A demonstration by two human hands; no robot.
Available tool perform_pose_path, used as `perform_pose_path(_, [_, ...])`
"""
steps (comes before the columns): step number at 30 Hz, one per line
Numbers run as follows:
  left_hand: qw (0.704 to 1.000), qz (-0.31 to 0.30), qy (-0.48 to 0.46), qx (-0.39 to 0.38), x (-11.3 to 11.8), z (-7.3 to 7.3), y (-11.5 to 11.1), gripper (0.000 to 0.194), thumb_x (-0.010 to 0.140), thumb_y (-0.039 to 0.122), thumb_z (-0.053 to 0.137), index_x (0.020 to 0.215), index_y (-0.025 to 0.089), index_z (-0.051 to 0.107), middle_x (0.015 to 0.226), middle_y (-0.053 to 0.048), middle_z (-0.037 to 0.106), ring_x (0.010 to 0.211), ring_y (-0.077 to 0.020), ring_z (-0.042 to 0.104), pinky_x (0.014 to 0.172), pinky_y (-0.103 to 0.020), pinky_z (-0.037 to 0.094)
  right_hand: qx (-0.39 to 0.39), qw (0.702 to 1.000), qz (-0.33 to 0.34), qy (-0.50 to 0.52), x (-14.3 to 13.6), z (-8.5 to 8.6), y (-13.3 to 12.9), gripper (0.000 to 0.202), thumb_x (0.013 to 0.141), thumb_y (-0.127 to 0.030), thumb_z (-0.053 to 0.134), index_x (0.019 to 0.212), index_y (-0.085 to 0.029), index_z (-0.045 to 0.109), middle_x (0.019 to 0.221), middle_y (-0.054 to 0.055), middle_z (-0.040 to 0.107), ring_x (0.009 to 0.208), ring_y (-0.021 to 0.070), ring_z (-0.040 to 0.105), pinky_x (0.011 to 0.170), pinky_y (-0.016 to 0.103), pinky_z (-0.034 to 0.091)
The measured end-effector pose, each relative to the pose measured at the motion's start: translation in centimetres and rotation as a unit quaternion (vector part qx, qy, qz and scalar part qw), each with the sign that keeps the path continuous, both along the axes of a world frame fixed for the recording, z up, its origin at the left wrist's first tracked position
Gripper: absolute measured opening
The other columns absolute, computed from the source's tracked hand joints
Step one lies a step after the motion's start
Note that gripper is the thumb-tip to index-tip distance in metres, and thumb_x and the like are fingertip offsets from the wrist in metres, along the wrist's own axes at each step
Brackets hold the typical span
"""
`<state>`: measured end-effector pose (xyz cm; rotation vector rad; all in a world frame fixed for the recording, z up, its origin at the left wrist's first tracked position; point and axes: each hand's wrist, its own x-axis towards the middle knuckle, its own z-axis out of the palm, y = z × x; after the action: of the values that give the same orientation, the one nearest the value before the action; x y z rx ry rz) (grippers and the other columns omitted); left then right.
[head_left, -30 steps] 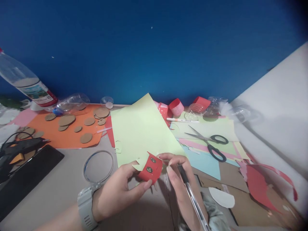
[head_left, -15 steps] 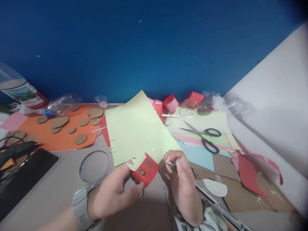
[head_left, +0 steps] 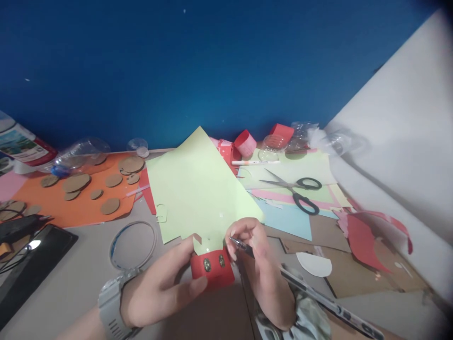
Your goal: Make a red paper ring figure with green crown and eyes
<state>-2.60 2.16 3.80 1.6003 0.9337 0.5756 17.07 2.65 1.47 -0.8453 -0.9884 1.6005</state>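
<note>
My left hand [head_left: 168, 283], with a grey watch [head_left: 116, 302] on its wrist, is closed on a red paper piece [head_left: 214, 271] bearing two dark, shiny oval spots. The thumb lies at the red piece's left side. In my right hand [head_left: 256, 264] is a pen [head_left: 240, 245], its tip pointing up and left, just above the right corner of the red piece. A large light-green paper sheet [head_left: 198, 184] lies behind both hands, and a small cut green scrap touches the red piece's upper edge.
Black-handled scissors [head_left: 295, 189] rest on coloured papers to the right. Cardboard discs [head_left: 76, 182] lie on an orange sheet [head_left: 38, 208] at left, near a clear bottle [head_left: 83, 151]. A ring [head_left: 132, 244] sits left of the green sheet. A white paper piece [head_left: 314, 264] lies at right.
The red piece has been turned so its upper edge lies more level. The pen shows more, with its tip nearer the red piece. The whole view has shifted slightly.
</note>
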Motion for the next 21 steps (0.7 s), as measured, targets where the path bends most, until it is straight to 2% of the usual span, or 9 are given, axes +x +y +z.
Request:
perform_pose_path(3, [0.999, -0.01, 0.045, 0.024, 0.3, -0.2, 0.1, 0.021, 0.087, 0.035, 0.063, 0.097, 0.018, 0.057, 0.094, -0.004, 0.06, 0.084, -0.0182, 0.055, 0.079, -0.027, 0.047, -0.009, 1.0, -0.004, -0.016, 0.0, 0.1, 0.0, 0.031, 0.096, -0.056, 0.045, 0.093, -0.027, 0.055, 0.075, -0.002, 0.048, 0.068, 0.0161, 0.042, 0.063, 0.027, 0.038])
perform_pose_path(5, [0.998, 0.015, 0.068, 0.006, 0.5, -0.6, 0.0, 0.026, 0.083, 0.038, 0.069, 0.094, 0.017, 0.059, 0.089, -0.004, 0.061, 0.079, -0.0175, 0.054, 0.074, -0.027, 0.046, -0.017, 0.999, -0.017, -0.026, -0.1, 0.0, 0.0, 0.031, 0.096, -0.055, 0.045, 0.092, -0.026, 0.055, 0.073, -0.002, 0.047, 0.066, 0.0162, 0.041, 0.061, 0.027, 0.037])
perform_pose_path(9, [0.995, 0.076, -0.013, -0.069, 0.5, -1.4, -0.1, 0.034, 0.076, 0.038, 0.078, 0.095, 0.016, 0.061, 0.089, -0.004, 0.065, 0.082, -0.0184, 0.059, 0.076, -0.027, 0.048, -0.014, 0.999, -0.034, -0.026, -0.1, -0.6, 0.1, 0.032, 0.093, -0.058, 0.05, 0.091, -0.027, 0.056, 0.068, -0.003, 0.043, 0.058, 0.0154, 0.038, 0.052, 0.026, 0.034])
perform_pose_path(11, [0.994, 0.079, -0.035, -0.071, 0.6, -1.6, -0.1, 0.034, 0.074, 0.035, 0.08, 0.096, 0.016, 0.062, 0.092, -0.005, 0.066, 0.086, -0.0195, 0.06, 0.08, -0.028, 0.048, -0.011, 0.999, -0.03, -0.008, -0.1, -0.8, 0.2, 0.031, 0.092, -0.058, 0.052, 0.093, -0.027, 0.057, 0.068, -0.003, 0.044, 0.056, 0.0144, 0.037, 0.05, 0.025, 0.033])
perform_pose_path(13, [0.994, 0.081, -0.019, -0.065, 0.6, -1.7, -0.1, 0.038, 0.073, 0.034, 0.082, 0.1, 0.016, 0.062, 0.095, -0.005, 0.065, 0.087, -0.0197, 0.06, 0.08, -0.028, 0.048, -0.017, 1.0, -0.019, 0.017, -0.1, -0.8, 0.3, 0.027, 0.093, -0.053, 0.053, 0.095, -0.027, 0.058, 0.069, -0.002, 0.046, 0.056, 0.0141, 0.039, 0.05, 0.025, 0.035])
perform_pose_path(17, [0.992, 0.111, -0.006, -0.065, 0.6, -1.9, -0.2, 0.056, 0.073, 0.033, 0.082, 0.118, 0.023, 0.05, 0.101, -0.002, 0.058, 0.084, -0.0164, 0.058, 0.075, -0.026, 0.047, -0.031, 0.998, -0.009, 0.06, -0.2, -0.3, 0.4, 0.02, 0.095, -0.047, 0.053, 0.094, -0.027, 0.059, 0.067, -0.003, 0.046, 0.056, 0.0131, 0.04, 0.052, 0.024, 0.035])
perform_pose_path(21, [0.991, 0.108, -0.042, -0.064, 0.2, -1.5, -0.3, 0.06, 0.089, 0.03, 0.066, 0.137, 0.028, 0.03, 0.11, -0.004, 0.052, 0.085, -0.0153, 0.058, 0.079, -0.027, 0.048, -0.02, 0.998, -0.007, 0.06, -0.3, -0.1, 0.3, 0.023, 0.097, -0.047, 0.05, 0.094, -0.026, 0.059, 0.068, -0.004, 0.047, 0.055, 0.0124, 0.039, 0.053, 0.025, 0.034])
